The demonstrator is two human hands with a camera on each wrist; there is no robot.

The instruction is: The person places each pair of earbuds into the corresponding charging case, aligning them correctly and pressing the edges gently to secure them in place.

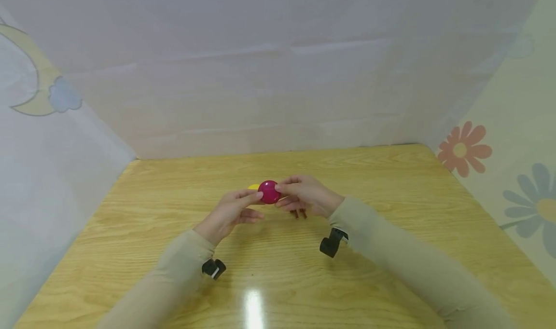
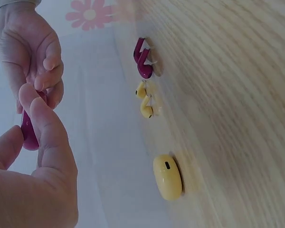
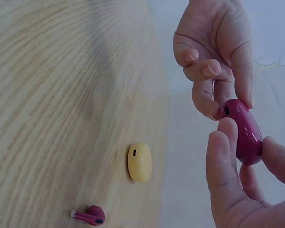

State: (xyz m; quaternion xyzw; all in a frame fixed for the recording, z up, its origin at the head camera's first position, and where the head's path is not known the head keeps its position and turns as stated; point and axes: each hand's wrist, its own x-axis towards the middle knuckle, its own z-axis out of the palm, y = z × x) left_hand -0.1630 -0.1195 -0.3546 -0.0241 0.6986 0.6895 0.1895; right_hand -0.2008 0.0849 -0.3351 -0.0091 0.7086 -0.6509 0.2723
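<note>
risk: we pinch the magenta earbud case (image 1: pixel 269 192) with left hand (image 1: pixel 229 214) and right hand (image 1: pixel 304 196), above the wooden table (image 1: pixel 391 184). smooth shell could slip and drop onto the yellow case (image 2: pixel 167 176) or loose earbuds (image 2: pixel 143 61).

Head view downward; close wrist views sharing yellow case (image 2: pixel 167 176).

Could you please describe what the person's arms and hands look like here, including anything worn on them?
Both arms are covered to the wrist by long, plain beige sleeves without markings. The left hand and the right hand are bare: no gloves, and no rings or watch that I can see. Under each wrist sits a small black camera mount, the left one and the right one, each with a pale patch. No cables show.
</note>
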